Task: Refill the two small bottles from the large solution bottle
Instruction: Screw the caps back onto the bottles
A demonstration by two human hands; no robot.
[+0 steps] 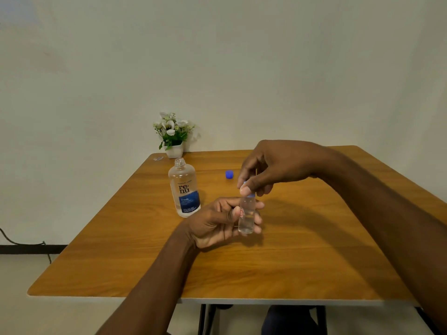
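Wood-grain laminate table (314, 250) against a plain pale wall, smooth top, rounded corners. Far left: small white pot of artificial white flowers (173, 135) at the far edge, plus a tiny clear scrap (158, 158) beside it, too small to identify. Right of that, the large solution bottle (184, 188) stands upright, uncapped, threaded neck exposed; clear rigid plastic, blue-and-white label, liquid level hard to read. Just right and nearer, left hand (219, 224) is wrapped around a small bottle (246, 215), held upright just above the table; clear cylindrical body, liquid visible inside, red mark on the side. Right hand (268, 165) is above it, thumb and fingertips pinched on the light blue cap (249, 192) at the small bottle's neck. Cannot tell whether the cap is going on or coming off. A darker blue cap (229, 174) lies loose farther back, between the big bottle and the right hand, probably the big bottle's. Second small bottle not in view. Judgement: cap-twisting step on one small bottle. Next move needs a steady left grip, bottle kept vertical, twisting from the right fingers only; slick plastic, so spill risk if tilted.
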